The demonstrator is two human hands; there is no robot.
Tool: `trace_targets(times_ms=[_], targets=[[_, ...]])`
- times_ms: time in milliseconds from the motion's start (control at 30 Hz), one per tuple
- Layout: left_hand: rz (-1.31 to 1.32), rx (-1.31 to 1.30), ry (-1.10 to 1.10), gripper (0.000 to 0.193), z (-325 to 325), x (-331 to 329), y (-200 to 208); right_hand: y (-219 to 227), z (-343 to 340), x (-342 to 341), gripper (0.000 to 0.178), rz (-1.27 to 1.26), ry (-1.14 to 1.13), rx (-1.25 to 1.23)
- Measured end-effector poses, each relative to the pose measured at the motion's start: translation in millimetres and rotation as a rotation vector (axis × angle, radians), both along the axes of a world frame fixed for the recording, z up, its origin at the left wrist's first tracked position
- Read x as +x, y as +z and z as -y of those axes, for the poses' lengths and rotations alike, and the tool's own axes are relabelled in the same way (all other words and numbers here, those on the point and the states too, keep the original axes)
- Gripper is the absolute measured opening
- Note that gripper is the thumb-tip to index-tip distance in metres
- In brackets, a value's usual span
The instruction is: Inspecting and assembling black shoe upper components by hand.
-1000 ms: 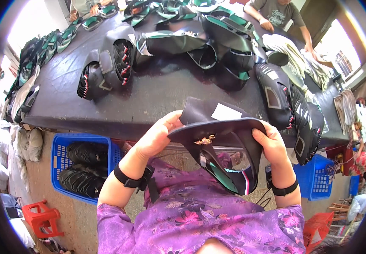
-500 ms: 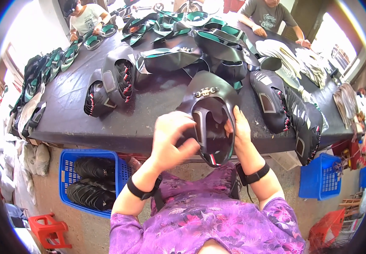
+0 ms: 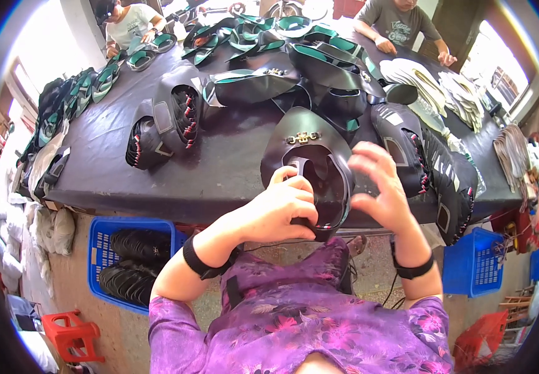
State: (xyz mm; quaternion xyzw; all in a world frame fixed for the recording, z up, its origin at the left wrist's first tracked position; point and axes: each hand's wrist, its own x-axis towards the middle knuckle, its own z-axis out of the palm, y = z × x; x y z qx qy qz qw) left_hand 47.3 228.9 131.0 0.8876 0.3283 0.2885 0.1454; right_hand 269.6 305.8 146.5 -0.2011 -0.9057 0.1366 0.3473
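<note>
A black shoe upper (image 3: 305, 124) with a metal buckle ornament sits at the table's front edge, its toe pointing away from me. My left hand (image 3: 285, 209) grips the left rim of its opening, fingers curled over the edge. Just off the right side of the upper, my right hand (image 3: 381, 187) is raised with fingers apart and bent, holding nothing. Beyond it on the table lie more black uppers with green linings (image 3: 254, 84).
Stacked black uppers (image 3: 166, 121) stand at left, with another row (image 3: 400, 146) at right. Cream fabric pieces (image 3: 414, 81) lie farther right. Blue baskets (image 3: 95, 262) (image 3: 474, 262) and a red stool (image 3: 73, 336) are on the floor. Two people work across the table.
My left hand has gone from hovering open to gripping the upper's left rim. The right hand has let go of the right side and moved away to the right.
</note>
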Motion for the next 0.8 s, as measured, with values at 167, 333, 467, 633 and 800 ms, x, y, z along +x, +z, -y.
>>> trace_targets(times_ms=[167,333,467,633,800], targets=[[0.000,-0.089,-0.060,0.022,-13,13,12,22,21,-2,0.027,0.541,0.289,0.103],[-0.058,-0.281,-0.349,0.019,-40,3,15,9,13,9,0.021,0.405,0.360,-0.071],[-0.137,-0.348,-0.468,0.018,-57,14,17,2,12,14,0.016,0.313,0.363,-0.138],[-0.056,-0.435,-0.243,0.016,-59,28,3,-1,8,22,0.016,0.201,0.376,-0.201],[-0.006,-0.178,-0.143,0.014,-57,32,-12,-5,8,25,0.016,0.135,0.396,-0.191]])
